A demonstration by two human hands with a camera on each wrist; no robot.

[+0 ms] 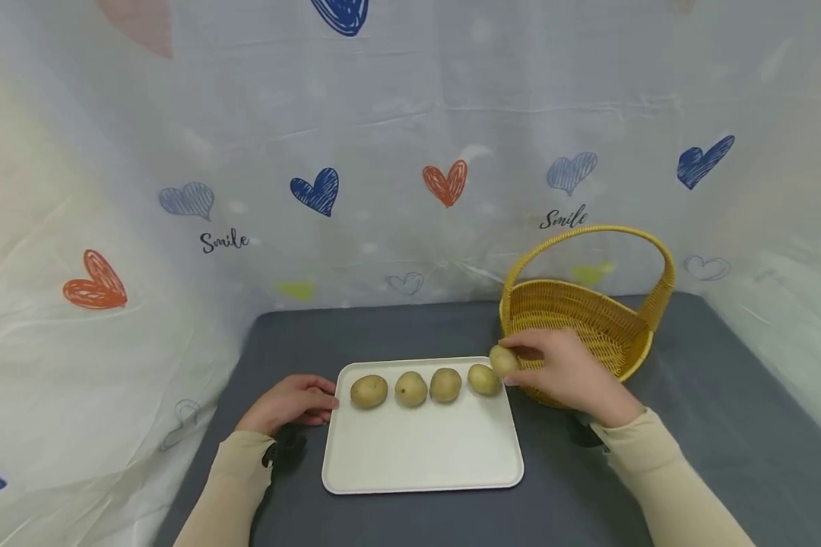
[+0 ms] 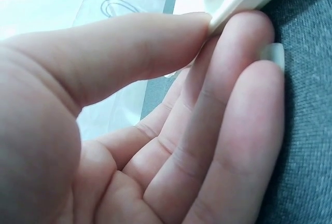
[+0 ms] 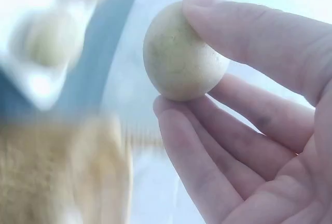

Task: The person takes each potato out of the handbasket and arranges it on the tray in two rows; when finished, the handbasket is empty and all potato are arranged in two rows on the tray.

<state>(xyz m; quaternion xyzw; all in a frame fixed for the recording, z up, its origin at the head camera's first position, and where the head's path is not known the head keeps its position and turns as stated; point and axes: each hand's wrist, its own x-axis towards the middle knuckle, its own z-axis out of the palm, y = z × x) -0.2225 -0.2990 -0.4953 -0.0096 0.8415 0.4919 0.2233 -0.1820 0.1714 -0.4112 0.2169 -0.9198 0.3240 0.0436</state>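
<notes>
Between the thumb and fingers of my right hand (image 1: 561,368) is a small potato (image 1: 503,361), held above the tray's far right corner; the right wrist view shows the same potato (image 3: 181,53) pinched clear of any surface. Several more potatoes (image 1: 410,388) lie in a row along the far side of the white tray (image 1: 424,456). At the tray's left edge, my left hand (image 1: 294,403) grips the rim, thumb on top and fingers (image 2: 244,42) beneath in the left wrist view.
A yellow wicker basket (image 1: 568,292) with a tall handle stands behind and beside my right hand. Dark grey cloth (image 1: 383,330) covers the table. A pale curtain printed with hearts (image 1: 445,182) hangs around the back and sides.
</notes>
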